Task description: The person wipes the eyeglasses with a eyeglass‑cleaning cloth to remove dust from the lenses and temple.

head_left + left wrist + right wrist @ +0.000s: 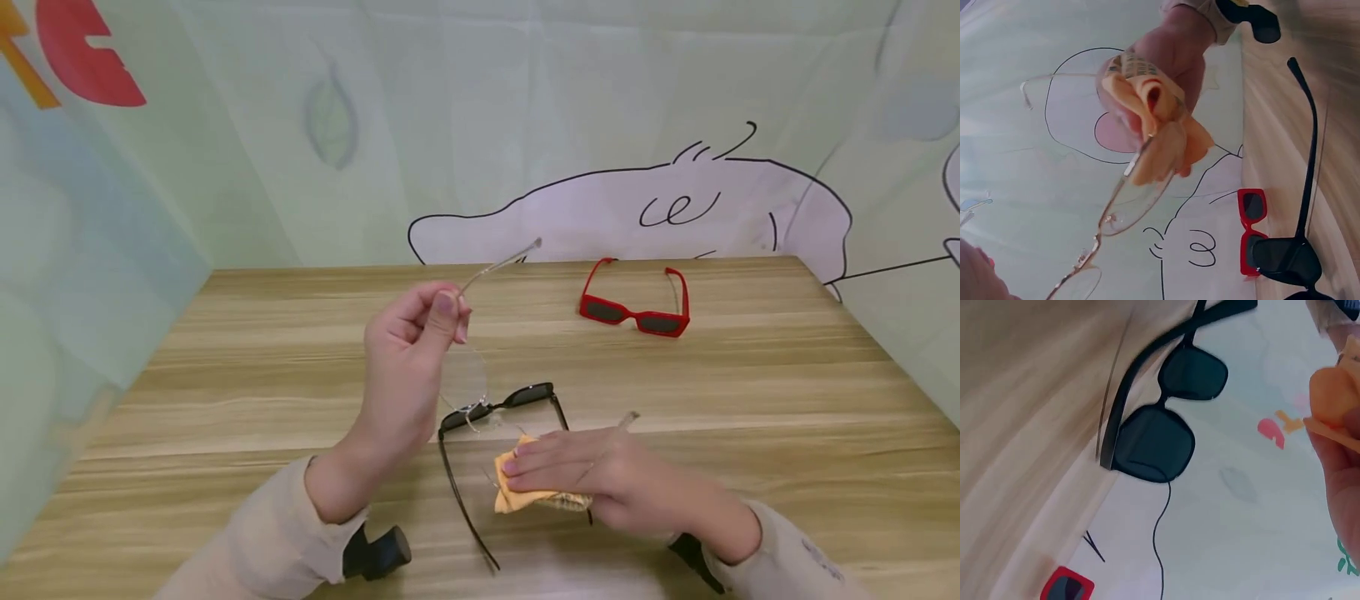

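My left hand [405, 358] pinches one temple arm of a pair of clear, thin-framed eyeglasses [463, 375] between thumb and fingers, holding them above the table. At the other lens, my right hand [645, 479] grips a folded orange cloth [517, 500] with a printed patch. In the left wrist view the cloth [1194, 140] wraps round that lens of the eyeglasses [1122, 215], covering part of it. Black sunglasses [528, 395] lie beneath on the table, temple arms spread toward me, partly hidden by the right hand and cloth.
Red sunglasses [660, 323] with dark lenses rest farther back on the wood-grain table [262, 358], right of centre. A printed backdrop [465, 108] with line drawings rises behind the table and along its sides.
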### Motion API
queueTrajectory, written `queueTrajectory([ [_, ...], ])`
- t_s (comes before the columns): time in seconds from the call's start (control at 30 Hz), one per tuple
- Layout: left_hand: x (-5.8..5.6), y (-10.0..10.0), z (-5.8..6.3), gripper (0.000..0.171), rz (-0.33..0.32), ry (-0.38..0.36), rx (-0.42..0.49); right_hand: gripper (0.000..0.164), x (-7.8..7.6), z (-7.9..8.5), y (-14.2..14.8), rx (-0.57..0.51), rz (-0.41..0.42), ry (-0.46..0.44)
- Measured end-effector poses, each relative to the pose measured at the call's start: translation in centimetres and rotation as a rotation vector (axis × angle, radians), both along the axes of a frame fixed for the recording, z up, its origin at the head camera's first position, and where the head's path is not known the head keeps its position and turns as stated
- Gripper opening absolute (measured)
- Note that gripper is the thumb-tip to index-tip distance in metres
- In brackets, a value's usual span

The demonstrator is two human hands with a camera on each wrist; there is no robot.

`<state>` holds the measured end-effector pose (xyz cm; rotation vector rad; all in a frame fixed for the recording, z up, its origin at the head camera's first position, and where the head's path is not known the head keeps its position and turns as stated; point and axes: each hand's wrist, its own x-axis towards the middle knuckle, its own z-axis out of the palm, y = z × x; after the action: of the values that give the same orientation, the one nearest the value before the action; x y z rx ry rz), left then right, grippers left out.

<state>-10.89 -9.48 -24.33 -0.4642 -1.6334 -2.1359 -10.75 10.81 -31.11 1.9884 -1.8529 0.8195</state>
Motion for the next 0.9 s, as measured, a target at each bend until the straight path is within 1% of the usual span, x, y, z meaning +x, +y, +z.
queueTrajectory([
  [0.03,0.0,0.0,0.0,0.013,-0.001,-0.002,0.008,0.065,0.0,0.1,0.1,0.006,0.011,-0.019],
  [0.1,0.0,0.1,-0.2,0.013,-0.002,0.003,-0.005,0.071,0.0,0.2,0.1,0.044,-0.005,-0.036],
  [0.17,0.0,0.3,-0.4,0.014,-0.006,0.011,-0.024,0.070,0.2,0.1,-0.2,0.089,-0.040,-0.023],
  [0.2,0.1,0.4,-0.4,0.015,-0.007,0.016,-0.034,0.067,0.3,0.1,-0.3,0.106,-0.059,-0.010],
  [0.3,0.2,0.5,-0.3,0.018,-0.012,0.028,-0.056,0.047,0.6,-0.1,-0.8,0.115,-0.103,0.060],
  [0.37,0.2,0.5,-0.1,0.016,0.002,0.025,-0.057,0.040,0.6,-0.2,-0.9,0.102,-0.097,0.080],
  [0.43,0.1,0.3,0.1,0.013,0.017,0.012,-0.043,0.044,0.6,-0.1,-0.7,0.098,-0.066,0.035],
  [0.53,0.0,0.0,0.2,0.015,0.037,-0.006,-0.016,0.067,0.4,0.2,-0.1,0.088,-0.018,-0.082],
  [0.6,0.0,0.0,0.2,0.015,0.038,-0.006,-0.008,0.077,0.4,0.4,0.1,0.096,-0.010,-0.134],
  [0.7,0.0,0.3,-0.1,0.014,0.033,0.002,-0.039,0.073,0.4,0.4,-0.2,0.124,-0.060,-0.113],
  [0.83,0.0,0.6,-0.3,0.018,0.036,0.027,-0.098,0.066,0.7,0.0,-1.0,0.167,-0.144,-0.033],
  [0.9,-0.1,0.7,-0.3,0.019,0.041,0.032,-0.113,0.064,0.8,-0.3,-1.2,0.163,-0.155,-0.009],
])
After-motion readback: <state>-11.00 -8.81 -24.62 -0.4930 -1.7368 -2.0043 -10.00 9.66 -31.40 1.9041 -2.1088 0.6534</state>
